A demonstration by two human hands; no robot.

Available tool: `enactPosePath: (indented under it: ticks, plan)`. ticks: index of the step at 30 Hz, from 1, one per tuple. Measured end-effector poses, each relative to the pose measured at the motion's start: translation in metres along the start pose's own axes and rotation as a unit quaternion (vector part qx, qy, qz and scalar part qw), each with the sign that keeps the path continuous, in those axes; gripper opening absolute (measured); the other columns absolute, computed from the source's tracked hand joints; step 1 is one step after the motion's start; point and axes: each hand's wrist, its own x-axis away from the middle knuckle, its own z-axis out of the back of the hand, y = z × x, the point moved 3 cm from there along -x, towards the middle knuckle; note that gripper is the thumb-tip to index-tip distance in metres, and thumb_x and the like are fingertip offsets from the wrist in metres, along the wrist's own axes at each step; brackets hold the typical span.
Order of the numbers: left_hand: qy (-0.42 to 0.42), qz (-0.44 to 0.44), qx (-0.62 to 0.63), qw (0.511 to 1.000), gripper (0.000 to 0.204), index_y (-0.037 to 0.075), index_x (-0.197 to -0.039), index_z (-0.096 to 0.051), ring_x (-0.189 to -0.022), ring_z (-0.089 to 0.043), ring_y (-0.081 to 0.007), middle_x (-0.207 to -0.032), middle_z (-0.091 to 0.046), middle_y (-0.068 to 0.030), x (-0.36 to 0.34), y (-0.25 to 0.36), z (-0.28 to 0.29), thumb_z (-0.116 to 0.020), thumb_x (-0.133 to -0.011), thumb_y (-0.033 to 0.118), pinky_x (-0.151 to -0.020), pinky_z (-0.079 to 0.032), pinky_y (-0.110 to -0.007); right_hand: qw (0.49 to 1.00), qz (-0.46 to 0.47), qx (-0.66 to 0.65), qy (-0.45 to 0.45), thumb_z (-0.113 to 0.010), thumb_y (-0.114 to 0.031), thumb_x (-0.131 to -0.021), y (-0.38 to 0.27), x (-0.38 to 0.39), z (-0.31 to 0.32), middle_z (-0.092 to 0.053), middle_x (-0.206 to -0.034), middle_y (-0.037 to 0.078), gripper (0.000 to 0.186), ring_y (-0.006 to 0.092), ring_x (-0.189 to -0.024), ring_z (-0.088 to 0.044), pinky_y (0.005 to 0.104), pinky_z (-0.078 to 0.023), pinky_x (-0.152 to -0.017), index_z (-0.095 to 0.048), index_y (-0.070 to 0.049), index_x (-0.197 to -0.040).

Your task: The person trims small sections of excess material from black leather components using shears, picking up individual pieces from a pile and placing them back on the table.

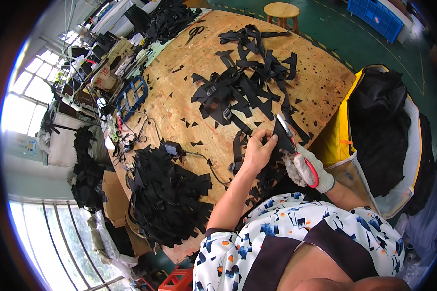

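Note:
My bare left hand (258, 153) pinches the edge of a black fabric piece (282, 137) between thumb and fingers. On my right hand (306, 170) is a whitish knit glove, and it is closed round the red-handled scissors (312, 169). Their metal blades point up and away, right beside the black piece; whether they touch it I cannot tell. Beyond my hands lies a loose heap of black straps (238, 89), some with plastic buckles. More black webbing, partly hidden, lies beneath my hands at the table's near edge.
A big pile of black strap pieces (165, 199) covers the wooden table's (170, 116) near left. A black power adapter (173, 148) with its cord lies beside it. Black-handled scissors (195, 34) rest at the far edge. To the right stands a yellow-edged bin (342, 131) holding black material.

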Motion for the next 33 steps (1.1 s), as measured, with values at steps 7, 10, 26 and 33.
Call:
enactPosePath:
  ticks: [7, 10, 26, 33]
  plan:
    - [-0.036, 0.013, -0.036, 0.999, 0.017, 0.0, -0.082, -0.058, -0.063, -0.044, -0.0081, -0.068, -0.052, 0.0004, 0.003, -0.012, -0.003, -0.062, -0.086, 0.017, -0.056, -0.039, -0.026, 0.999, -0.04, -0.007, 0.018, -0.056, -0.051, -0.088, 0.003, -0.006, 0.015, -0.055, -0.07, -0.003, 0.052, 0.0055, -0.05, -0.05, 0.0179, -0.04, -0.04, -0.047, -0.015, -0.125]
    - [-0.044, 0.044, -0.013, 0.998, 0.017, 0.0, -0.083, -0.058, -0.063, -0.045, -0.0081, -0.068, -0.054, 0.0001, 0.004, -0.009, -0.004, -0.062, -0.086, 0.016, -0.056, -0.039, -0.026, 0.999, -0.038, 0.012, 0.031, -0.055, -0.051, -0.088, 0.003, -0.006, 0.015, -0.055, -0.069, -0.002, 0.05, 0.0061, -0.048, -0.05, 0.0187, -0.04, -0.039, -0.048, -0.015, -0.122]
    - [0.21, -0.171, 0.133, 0.953, 0.022, -0.003, -0.076, -0.059, -0.092, -0.055, -0.0192, -0.092, -0.062, -0.0144, 0.025, 0.034, 0.101, -0.039, -0.069, 0.003, -0.08, -0.044, -0.028, 0.994, 0.028, -0.073, 0.073, -0.053, -0.045, -0.091, -0.008, -0.001, 0.032, -0.047, -0.064, -0.001, 0.049, 0.0067, -0.042, -0.039, 0.0199, -0.031, -0.032, -0.045, -0.007, -0.121]
    - [0.312, -0.284, 0.208, 0.883, 0.02, 0.001, -0.09, -0.057, -0.055, -0.041, -0.0094, -0.067, -0.049, -0.0044, 0.043, 0.087, 0.136, -0.045, -0.087, 0.017, -0.048, -0.031, -0.021, 0.989, 0.029, -0.11, 0.092, -0.051, -0.041, -0.094, -0.001, -0.001, 0.044, -0.048, -0.06, -0.002, 0.039, 0.0059, -0.038, -0.04, 0.0207, -0.033, -0.03, -0.048, -0.011, -0.118]
